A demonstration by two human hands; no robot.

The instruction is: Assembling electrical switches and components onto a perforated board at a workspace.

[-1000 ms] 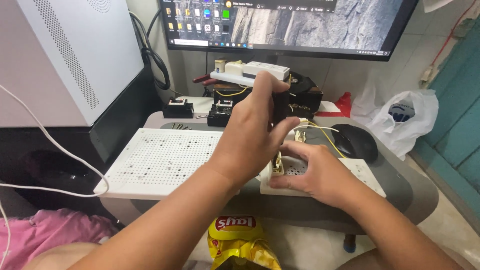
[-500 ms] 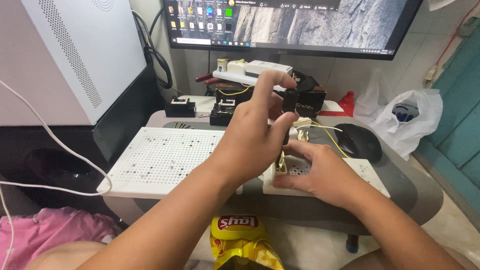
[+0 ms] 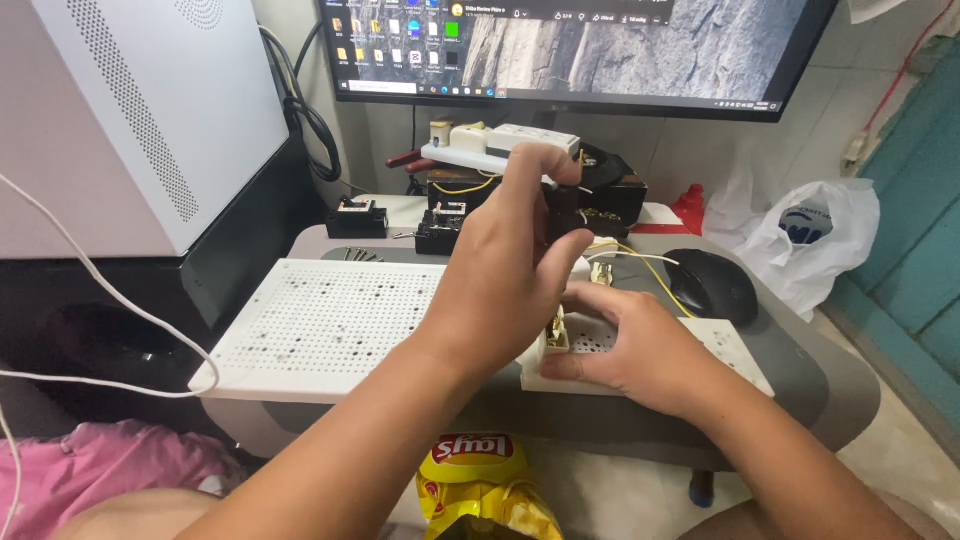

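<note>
My left hand [image 3: 505, 275] is raised over the desk and grips a small black box-shaped component [image 3: 562, 212] between thumb and fingers. My right hand [image 3: 630, 345] rests on a white perforated board [image 3: 735, 345] and pinches a small white fitting with brass terminals [image 3: 557, 333] at the board's left end. Yellow wires [image 3: 655, 270] run from behind my left hand across that board. The part of the fitting under my left hand is hidden.
A larger white perforated board [image 3: 320, 320] lies at the left. Black components [image 3: 357, 218] and a white power strip [image 3: 500, 145] sit by the monitor [image 3: 580, 50]. A black mouse [image 3: 712, 285], white plastic bag [image 3: 810, 245], white computer case [image 3: 130, 110] and yellow snack bag [image 3: 480, 485] surround the grey desk [image 3: 830, 390].
My left hand has lifted and tilted slightly with the black component, its fingers shifting on it. My right hand has stayed on the small board.
</note>
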